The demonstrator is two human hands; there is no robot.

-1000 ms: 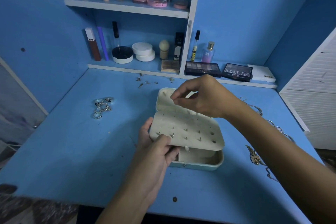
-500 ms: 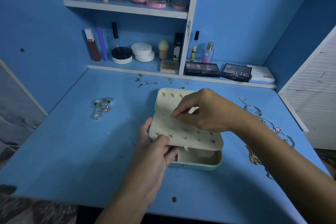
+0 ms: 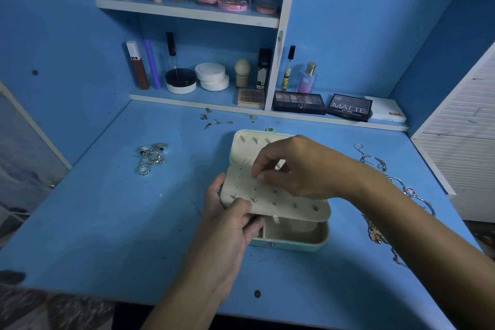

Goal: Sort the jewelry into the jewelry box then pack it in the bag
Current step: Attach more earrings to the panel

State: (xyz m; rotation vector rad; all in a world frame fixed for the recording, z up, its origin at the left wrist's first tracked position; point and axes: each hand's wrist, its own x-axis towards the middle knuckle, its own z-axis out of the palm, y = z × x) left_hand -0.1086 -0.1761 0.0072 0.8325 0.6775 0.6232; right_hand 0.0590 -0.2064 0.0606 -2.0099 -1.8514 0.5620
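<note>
Left hand [image 3: 233,222] grips the jewelry box's [image 3: 294,238] earring panel [image 3: 267,195]; right hand [image 3: 297,166] pinches something tiny against it; rings [image 3: 152,157] lie on the counter [image 3: 107,222].

Left hand [image 3: 227,225] and right hand [image 3: 300,166]: bare. Forearms bare to frame edge; no sleeves, rings or watch visible.

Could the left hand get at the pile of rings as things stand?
Probably yes, once freed. The rings lie in the open on the desk, to the left of the jewelry box, with nothing between. But the left hand is busy gripping the box's earring panel and would have to let go.
</note>
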